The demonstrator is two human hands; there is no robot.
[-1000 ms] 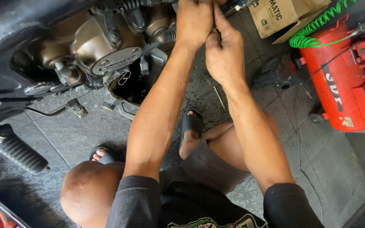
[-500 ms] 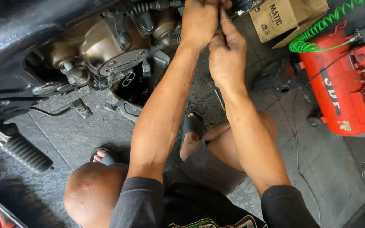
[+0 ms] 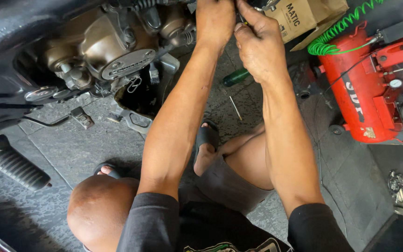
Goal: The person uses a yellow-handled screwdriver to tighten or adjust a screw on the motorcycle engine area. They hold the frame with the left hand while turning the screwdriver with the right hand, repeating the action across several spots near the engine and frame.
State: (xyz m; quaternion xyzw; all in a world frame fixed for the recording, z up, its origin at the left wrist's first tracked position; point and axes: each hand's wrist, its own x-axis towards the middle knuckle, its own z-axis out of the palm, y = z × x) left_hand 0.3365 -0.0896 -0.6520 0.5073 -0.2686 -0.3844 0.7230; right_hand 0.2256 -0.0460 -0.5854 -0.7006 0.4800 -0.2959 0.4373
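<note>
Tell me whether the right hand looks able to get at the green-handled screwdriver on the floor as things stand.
Probably yes. The screwdriver lies on the open floor just below the right hand, with nothing over it. That hand is busy up at the engine beside the left hand, so it would have to let go first.

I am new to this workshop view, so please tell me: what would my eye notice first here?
First, the two hands, left hand and right hand, raised together at the top centre beside the motorcycle engine. Next, the bright red air compressor at the right with its green coiled hose. A green-handled screwdriver lies on the floor between them.
</note>
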